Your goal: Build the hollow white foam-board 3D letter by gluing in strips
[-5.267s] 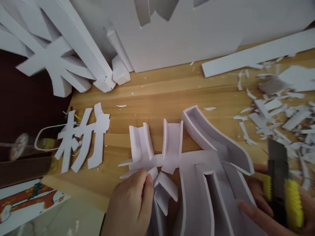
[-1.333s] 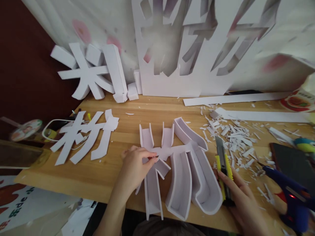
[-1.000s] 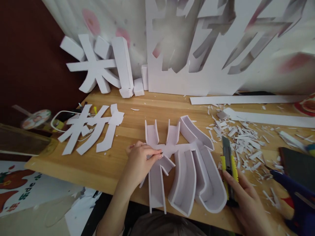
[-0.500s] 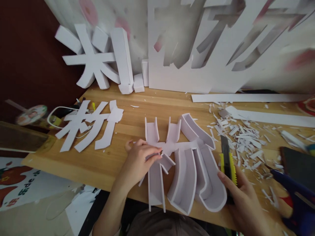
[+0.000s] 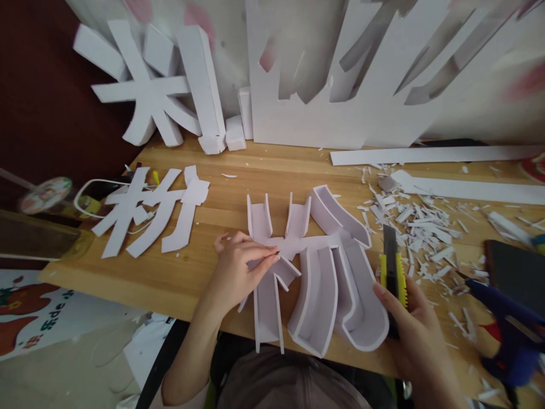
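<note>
A hollow white foam-board character [image 5: 313,244] lies on the wooden table in front of me, its thin side walls standing up along the strokes. Over its left part, my left hand [image 5: 244,267] is closed in a pinch; a tiny dark spot shows at the fingertips, too small to name. My right hand [image 5: 419,329] grips a yellow and black utility knife [image 5: 394,278], the wide blade pointing up and away from me, just right of the character's rounded edge. The left ends of the character are partly hidden behind my left hand.
Flat white cut-out strokes [image 5: 147,213] lie at the left. A finished foam character [image 5: 149,88] and a cut-out foam sheet [image 5: 306,122] lean at the back. Foam scraps [image 5: 426,227], long white strips [image 5: 464,187] and a blue glue gun [image 5: 506,324] lie at the right.
The whole view has shifted slightly, so things appear a little higher. Both hands keep nearly the same places; the left still pinches and the right still holds the utility knife.
</note>
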`<state>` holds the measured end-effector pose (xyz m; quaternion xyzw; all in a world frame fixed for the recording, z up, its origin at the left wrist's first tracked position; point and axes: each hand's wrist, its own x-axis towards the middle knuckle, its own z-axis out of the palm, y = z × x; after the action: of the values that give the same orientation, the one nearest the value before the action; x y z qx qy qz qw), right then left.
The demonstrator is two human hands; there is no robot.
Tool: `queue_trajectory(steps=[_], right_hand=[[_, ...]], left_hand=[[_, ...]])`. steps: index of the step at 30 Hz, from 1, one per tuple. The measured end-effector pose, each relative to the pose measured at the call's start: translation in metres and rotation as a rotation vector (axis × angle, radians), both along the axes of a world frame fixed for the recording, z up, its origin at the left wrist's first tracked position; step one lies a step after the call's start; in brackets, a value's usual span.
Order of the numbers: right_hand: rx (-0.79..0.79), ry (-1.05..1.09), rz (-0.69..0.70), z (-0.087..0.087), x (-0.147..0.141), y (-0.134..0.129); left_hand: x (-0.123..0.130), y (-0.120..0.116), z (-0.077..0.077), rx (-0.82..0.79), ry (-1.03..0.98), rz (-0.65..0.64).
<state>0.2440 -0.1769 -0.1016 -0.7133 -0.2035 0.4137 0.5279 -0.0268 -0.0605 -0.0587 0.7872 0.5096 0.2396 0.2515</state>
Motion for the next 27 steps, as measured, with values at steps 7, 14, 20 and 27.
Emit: queue_trajectory(steps=[7, 14, 20, 27], right_hand=[[-0.022, -0.005, 0.012, 0.002, 0.001, 0.004], [-0.078, -0.014, 0.0, 0.003, 0.003, 0.004], [-0.171, -0.085, 0.029, -0.009, 0.015, -0.001], [-0.334, -0.186, -0.036, -0.021, 0.025, -0.021]], left_hand=[[0.003, 0.0, -0.001, 0.001, -0.036, 0.059], [0.0, 0.0, -0.002, 0.054, -0.055, 0.034], [0.0, 0.0, -0.004, 0.144, -0.061, -0.011], [-0.004, 0.004, -0.002, 0.155, 0.014, -0.062]])
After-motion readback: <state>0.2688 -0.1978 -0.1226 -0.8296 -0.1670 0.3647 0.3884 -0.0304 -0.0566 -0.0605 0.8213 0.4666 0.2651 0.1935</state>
